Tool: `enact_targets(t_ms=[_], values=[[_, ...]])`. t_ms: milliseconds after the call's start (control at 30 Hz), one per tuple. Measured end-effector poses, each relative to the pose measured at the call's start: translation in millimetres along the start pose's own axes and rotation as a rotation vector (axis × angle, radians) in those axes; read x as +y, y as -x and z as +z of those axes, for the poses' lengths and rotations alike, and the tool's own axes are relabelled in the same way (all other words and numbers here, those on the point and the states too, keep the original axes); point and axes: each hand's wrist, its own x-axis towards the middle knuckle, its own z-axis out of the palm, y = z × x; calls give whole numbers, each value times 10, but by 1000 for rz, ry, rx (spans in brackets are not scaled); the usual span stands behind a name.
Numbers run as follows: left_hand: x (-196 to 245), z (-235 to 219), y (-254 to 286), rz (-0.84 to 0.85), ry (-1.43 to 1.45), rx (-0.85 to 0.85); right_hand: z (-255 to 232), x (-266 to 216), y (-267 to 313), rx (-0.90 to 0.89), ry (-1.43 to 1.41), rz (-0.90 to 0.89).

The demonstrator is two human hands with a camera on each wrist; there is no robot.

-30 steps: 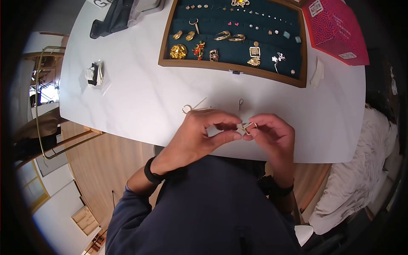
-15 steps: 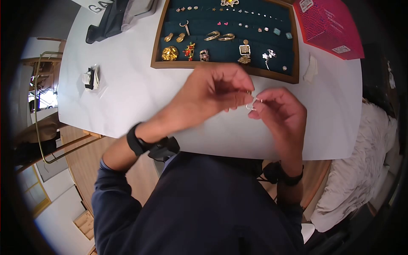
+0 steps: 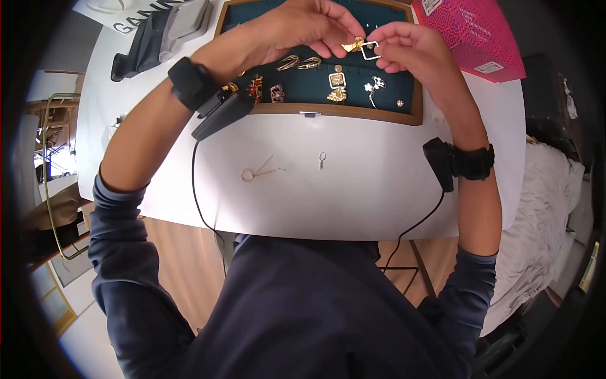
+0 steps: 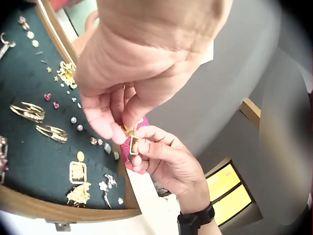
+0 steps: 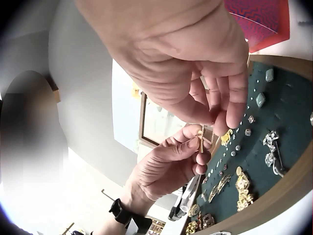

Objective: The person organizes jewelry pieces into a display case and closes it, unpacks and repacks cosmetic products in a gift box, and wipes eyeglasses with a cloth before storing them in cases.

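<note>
Both hands hold one drop earring (image 3: 355, 45) with a gold top and a square, pale sparkling frame, above the jewelry tray (image 3: 366, 115). My left hand (image 3: 300, 26) pinches its gold part between thumb and fingers. The square frame is gripped by my right hand (image 3: 416, 49), at the frame's right side. In the left wrist view, the fingertips of the two hands nearly meet around the earring. A similar earring (image 3: 338, 81), with a gold disc and a square frame, lies on the tray's dark green lining. Part of the tray's upper area is hidden behind the hands.
On the white table in front of the tray lie a gold hoop piece with thin rods (image 3: 247, 174) and a small silver drop piece (image 3: 322, 160). A pink box (image 3: 473, 41) stands right of the tray; a black case (image 3: 142, 57) and a white bag (image 3: 113, 12) are at left.
Both hands have moved forward from the table's front to over the tray, carrying the earring with them. The hoop piece and silver drop piece now show uncovered on the table.
</note>
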Motion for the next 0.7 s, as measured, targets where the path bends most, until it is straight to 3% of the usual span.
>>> enact_targets(t_ms=[67,200,300,367,700], values=[[-32,-38,-88,8,-195,21,-1,52,-62,27,65,-34],[-117,-52,-199,109,-173,-16,5,38,-73,-16,147,46],[-118,-28,-236,105,-362,-5,80,74,-35,37,232,40],[-102,-13,-247,195,-494,-52,112,177,-65,109,308,-83],[-73,77,-174,260,-723,-35,236,215,51,128,295,-86]])
